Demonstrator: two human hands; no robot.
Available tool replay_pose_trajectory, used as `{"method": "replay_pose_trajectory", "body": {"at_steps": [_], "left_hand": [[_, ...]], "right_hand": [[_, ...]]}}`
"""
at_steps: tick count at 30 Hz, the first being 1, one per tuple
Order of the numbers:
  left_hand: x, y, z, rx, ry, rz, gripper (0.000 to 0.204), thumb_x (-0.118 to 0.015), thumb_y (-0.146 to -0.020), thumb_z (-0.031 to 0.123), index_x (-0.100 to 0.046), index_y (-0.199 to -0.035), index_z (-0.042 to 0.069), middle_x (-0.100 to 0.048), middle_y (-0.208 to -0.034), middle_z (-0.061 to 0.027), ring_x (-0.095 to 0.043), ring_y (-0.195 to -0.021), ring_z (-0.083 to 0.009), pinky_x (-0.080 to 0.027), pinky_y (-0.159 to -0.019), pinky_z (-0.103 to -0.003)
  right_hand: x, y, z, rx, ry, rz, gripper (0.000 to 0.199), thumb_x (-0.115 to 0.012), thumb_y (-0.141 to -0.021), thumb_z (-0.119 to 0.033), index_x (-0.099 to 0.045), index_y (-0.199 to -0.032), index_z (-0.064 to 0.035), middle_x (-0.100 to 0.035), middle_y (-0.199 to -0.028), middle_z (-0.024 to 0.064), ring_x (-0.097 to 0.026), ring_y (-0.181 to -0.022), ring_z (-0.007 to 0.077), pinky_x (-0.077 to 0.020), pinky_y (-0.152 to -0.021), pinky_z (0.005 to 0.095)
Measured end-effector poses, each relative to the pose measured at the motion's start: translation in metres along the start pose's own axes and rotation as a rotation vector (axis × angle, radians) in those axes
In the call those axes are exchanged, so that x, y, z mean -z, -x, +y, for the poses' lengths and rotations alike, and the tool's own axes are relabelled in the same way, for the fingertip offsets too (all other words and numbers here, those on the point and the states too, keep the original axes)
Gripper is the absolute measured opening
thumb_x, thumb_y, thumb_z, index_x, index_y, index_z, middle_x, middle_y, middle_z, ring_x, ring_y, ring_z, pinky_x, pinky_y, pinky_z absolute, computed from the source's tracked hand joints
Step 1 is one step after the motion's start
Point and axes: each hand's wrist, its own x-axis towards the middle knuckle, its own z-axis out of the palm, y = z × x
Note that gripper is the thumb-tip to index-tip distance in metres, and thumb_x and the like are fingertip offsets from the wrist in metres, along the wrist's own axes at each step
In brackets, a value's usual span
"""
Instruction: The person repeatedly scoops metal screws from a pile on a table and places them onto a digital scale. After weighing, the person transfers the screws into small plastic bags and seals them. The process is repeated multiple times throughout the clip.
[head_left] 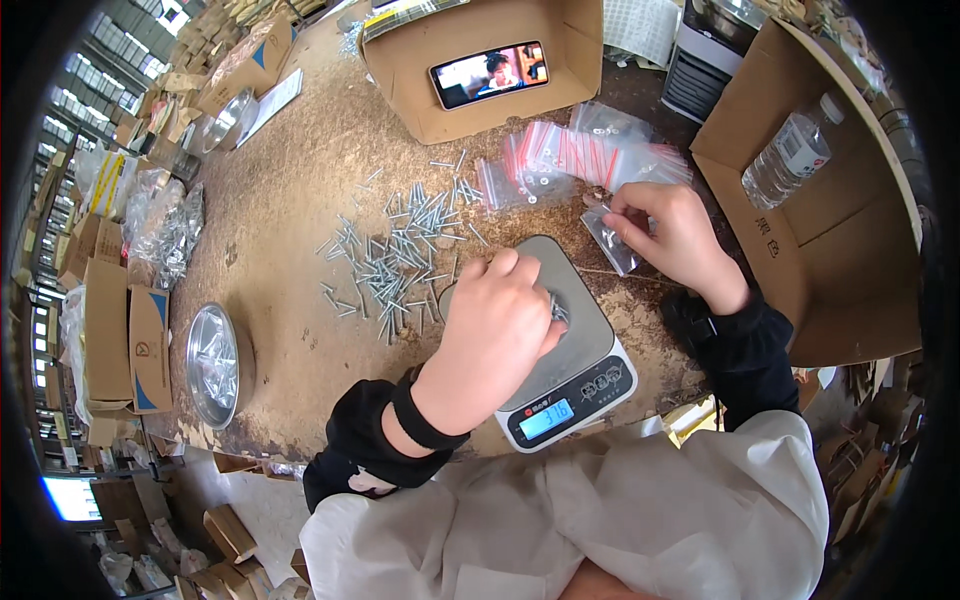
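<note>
My left hand (497,322) is closed over the plate of a kitchen scale (590,325), its fingers curled round a small bunch of silver screws (558,314) that shows beside the thumb. The fingertips are mostly hidden. The scale's blue display (545,420) is lit. To the right, my right hand (675,235) pinches the upper edge of a small clear zip bag (612,245) between thumb and fingers. A loose pile of silver screws (395,265) lies on the table left of the scale. Beyond my right hand, several red-edged zip bags (580,155) with small white pieces are spread out.
An open cardboard box (400,60) at the back holds a phone (490,75) playing video. At right, another box (830,240) contains a water bottle (790,150). A metal bowl (243,375) with plastic bags stands at the table's left edge. Cartons (108,330) stand beyond it.
</note>
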Motion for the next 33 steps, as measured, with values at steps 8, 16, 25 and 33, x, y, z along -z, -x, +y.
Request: {"method": "replay_pose_trajectory", "body": {"at_steps": [8, 16, 25, 33], "left_hand": [[0.003, 0.005, -0.009, -0.071, 0.072, 0.016, 0.01, -0.074, -0.073, 0.012, -0.07, -0.08, 0.007, -0.063, -0.093, -0.002, -0.058, -0.098, -0.0237, -0.045, -0.088, -0.038], [0.018, 0.01, -0.021, -0.12, 0.213, 0.05, 0.011, -0.073, -0.076, 0.013, -0.068, -0.08, 0.006, -0.065, -0.096, -0.0029, -0.059, -0.1, -0.0254, -0.043, -0.092, -0.04], [0.042, 0.015, -0.032, -0.111, 0.26, 0.154, 0.014, -0.075, -0.078, 0.013, -0.067, -0.083, 0.004, -0.068, -0.096, -0.0052, -0.062, -0.098, -0.0275, -0.044, -0.092, -0.041], [0.048, 0.029, -0.11, 0.261, 0.248, 0.232, 0.016, -0.076, -0.081, 0.012, -0.07, -0.087, -0.002, -0.068, -0.08, -0.0123, -0.064, -0.074, -0.0236, -0.048, -0.068, -0.032]], "right_hand": [[0.0, 0.001, -0.001, 0.049, 0.009, 0.003, 0.015, -0.074, -0.083, -0.017, -0.064, -0.079, -0.0053, -0.06, -0.061, 0.011, -0.06, -0.055, 0.0294, -0.0441, -0.051, 0.0387], [0.001, 0.001, -0.001, 0.044, 0.023, -0.025, 0.014, -0.073, -0.083, -0.015, -0.065, -0.082, -0.0039, -0.062, -0.066, 0.0122, -0.062, -0.059, 0.0294, -0.046, -0.054, 0.0375], [0.0, 0.001, 0.002, 0.05, 0.02, -0.003, 0.013, -0.073, -0.084, -0.016, -0.065, -0.083, -0.0052, -0.061, -0.064, 0.0108, -0.061, -0.058, 0.028, -0.045, -0.053, 0.0372], [-0.001, 0.001, 0.006, 0.085, 0.04, 0.03, 0.015, -0.073, -0.084, -0.016, -0.064, -0.083, -0.0042, -0.061, -0.066, 0.0104, -0.06, -0.057, 0.026, -0.0447, -0.054, 0.0352]]}}
